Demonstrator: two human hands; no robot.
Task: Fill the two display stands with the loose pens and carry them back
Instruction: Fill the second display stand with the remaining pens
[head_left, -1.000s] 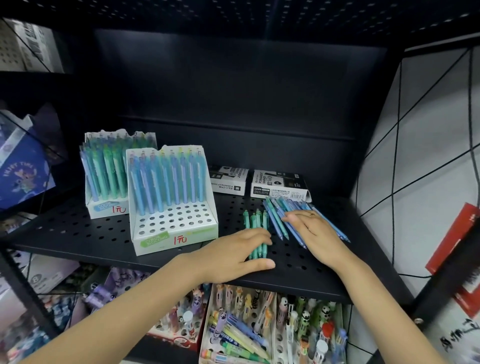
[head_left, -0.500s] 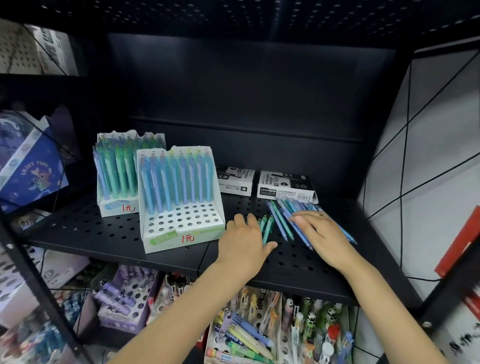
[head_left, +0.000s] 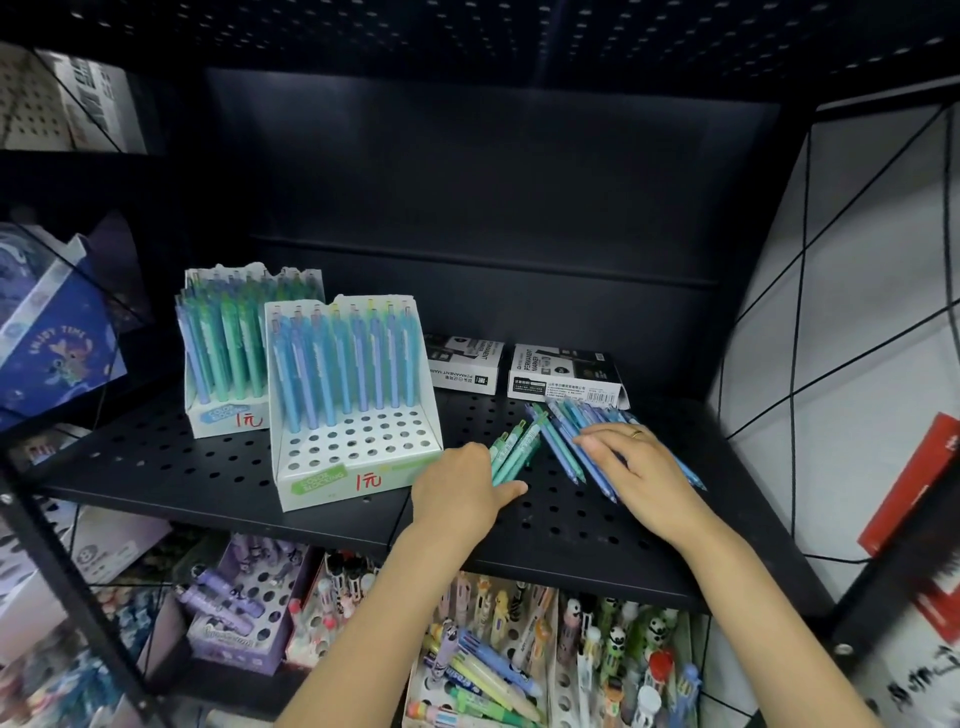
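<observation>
Two white display stands sit on the black perforated shelf (head_left: 156, 467). The front stand (head_left: 363, 457) holds blue pens in its back rows and has several open holes in front. The rear stand (head_left: 218, 415) is packed with green and blue pens. My left hand (head_left: 457, 493) grips a small bunch of green pens (head_left: 514, 452) just right of the front stand. My right hand (head_left: 634, 467) lies with straight fingers on a loose pile of blue pens (head_left: 561, 441).
Two marker boxes (head_left: 566, 379) lie behind the loose pens. A wire grid panel (head_left: 831, 312) closes the right side. The shelf below holds trays of novelty pens (head_left: 519, 660). A blue gift box (head_left: 52, 343) stands at the left.
My left hand has turned and curled around the green pens, drawing them slightly off the shelf toward the front stand. My right hand stays on the blue pile.
</observation>
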